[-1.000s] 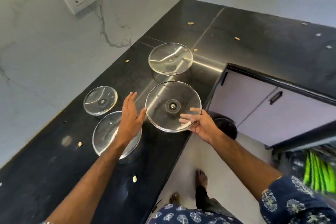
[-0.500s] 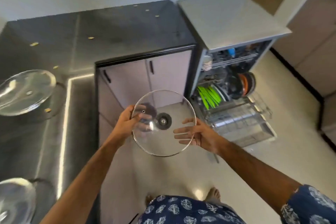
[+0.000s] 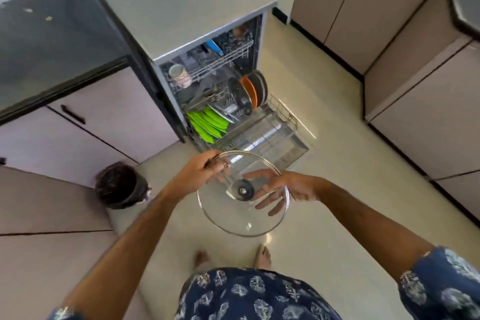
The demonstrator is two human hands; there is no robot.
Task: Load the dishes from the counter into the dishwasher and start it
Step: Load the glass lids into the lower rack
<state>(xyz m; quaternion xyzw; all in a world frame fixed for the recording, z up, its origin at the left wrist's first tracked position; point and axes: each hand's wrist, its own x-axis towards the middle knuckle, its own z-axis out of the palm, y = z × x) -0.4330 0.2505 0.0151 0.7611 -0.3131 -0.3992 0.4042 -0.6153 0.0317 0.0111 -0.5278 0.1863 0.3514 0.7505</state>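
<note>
a person's left hand (image 3: 198, 173) is gripping the rim of a round clear glass pot lid (image 3: 242, 193), now carried nearer the open grey dishwasher (image 3: 207, 54); the right hand (image 3: 287, 187), fingers spread, is reaching beneath.

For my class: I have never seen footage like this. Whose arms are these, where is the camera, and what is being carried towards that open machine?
There is no robot here. A person wears a wide-angle camera on the head, looking down past their own arms and bare feet. The left hand pinches the rim of a round glass pot lid with a dark central knob. The right hand lies open, seen through the glass, apparently supporting the lid. Ahead stands an open dishwasher with its lower rack pulled out, holding green plates and an orange plate. A dark waste bin stands on the floor to the left.
</note>
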